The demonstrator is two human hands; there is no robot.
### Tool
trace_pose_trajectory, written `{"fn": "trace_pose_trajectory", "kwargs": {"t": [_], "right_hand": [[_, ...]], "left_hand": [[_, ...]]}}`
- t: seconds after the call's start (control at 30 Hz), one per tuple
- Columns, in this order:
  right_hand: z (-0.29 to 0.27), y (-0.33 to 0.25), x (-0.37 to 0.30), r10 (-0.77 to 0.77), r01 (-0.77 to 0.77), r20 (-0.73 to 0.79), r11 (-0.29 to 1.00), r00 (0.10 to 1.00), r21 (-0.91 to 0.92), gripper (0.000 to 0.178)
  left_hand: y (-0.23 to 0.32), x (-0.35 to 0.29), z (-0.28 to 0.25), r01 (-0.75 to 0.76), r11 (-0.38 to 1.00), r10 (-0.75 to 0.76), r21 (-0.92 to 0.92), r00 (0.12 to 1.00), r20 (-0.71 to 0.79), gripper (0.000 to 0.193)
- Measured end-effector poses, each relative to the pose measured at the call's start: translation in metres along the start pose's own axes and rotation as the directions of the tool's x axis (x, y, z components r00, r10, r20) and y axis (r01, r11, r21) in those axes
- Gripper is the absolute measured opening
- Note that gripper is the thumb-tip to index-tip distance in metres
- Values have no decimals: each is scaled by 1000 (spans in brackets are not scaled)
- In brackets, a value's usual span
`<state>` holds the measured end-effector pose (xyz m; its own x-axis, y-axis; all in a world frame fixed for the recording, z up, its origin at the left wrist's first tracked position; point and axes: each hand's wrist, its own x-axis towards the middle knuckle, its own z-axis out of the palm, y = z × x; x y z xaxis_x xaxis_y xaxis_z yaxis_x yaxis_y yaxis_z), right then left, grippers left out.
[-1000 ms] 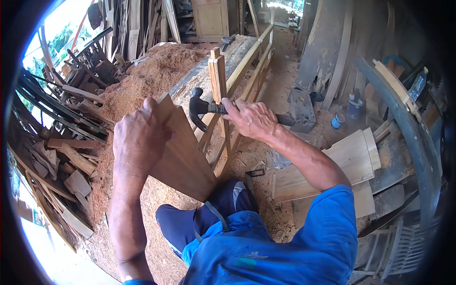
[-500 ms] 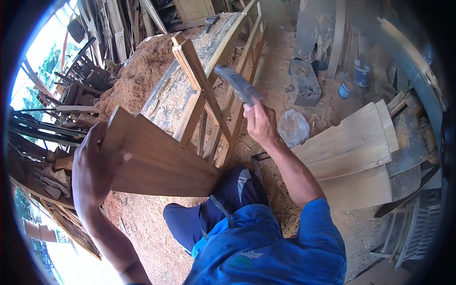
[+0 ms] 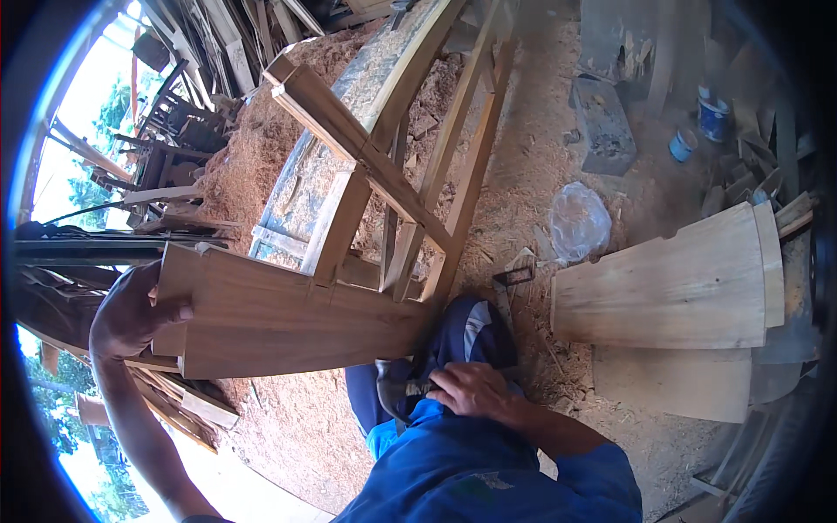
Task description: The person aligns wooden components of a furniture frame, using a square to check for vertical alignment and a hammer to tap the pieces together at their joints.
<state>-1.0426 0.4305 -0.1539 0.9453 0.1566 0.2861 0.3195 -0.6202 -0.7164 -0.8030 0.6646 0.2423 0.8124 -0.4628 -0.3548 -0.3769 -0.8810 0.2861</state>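
Observation:
A wide, tapered wooden board (image 3: 288, 318) lies across in front of me, its narrower right end by my knee. My left hand (image 3: 131, 312) is closed on the board's left end, the thumb showing on the face. Low over my lap, my right hand (image 3: 471, 390) grips a claw hammer (image 3: 389, 390) by its handle, with the head pointing left, just below the board's lower edge. Behind the board stands a long wooden frame (image 3: 410, 253), with a short upright post (image 3: 323, 113) leaning across its near corner.
Tapered boards (image 3: 663, 283) lie stacked at the right. A square tool (image 3: 514, 276) and a clear plastic bag (image 3: 580, 222) rest on the shavings-strewn floor. Farther back are a grey block (image 3: 602, 126) and paint buckets (image 3: 712, 118). Scrap wood (image 3: 166, 148) piles up at the left.
My right hand has come down from above the frame to my lap with the hammer. My left hand and the board's left end have shifted left and slightly lower; the view has turned somewhat.

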Motion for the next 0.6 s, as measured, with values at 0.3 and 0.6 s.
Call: {"fn": "trace_pose_trajectory", "kwargs": {"t": [0.3, 0.6], "right_hand": [[56, -49, 44, -225, 165, 366, 968, 903, 190, 30], [68, -71, 56, -218, 100, 412, 952, 885, 288, 30]], "left_hand": [[-36, 14, -12, 87, 977, -78, 193, 995, -58, 56], [-13, 141, -66, -111, 955, 236, 275, 847, -476, 69]]}}
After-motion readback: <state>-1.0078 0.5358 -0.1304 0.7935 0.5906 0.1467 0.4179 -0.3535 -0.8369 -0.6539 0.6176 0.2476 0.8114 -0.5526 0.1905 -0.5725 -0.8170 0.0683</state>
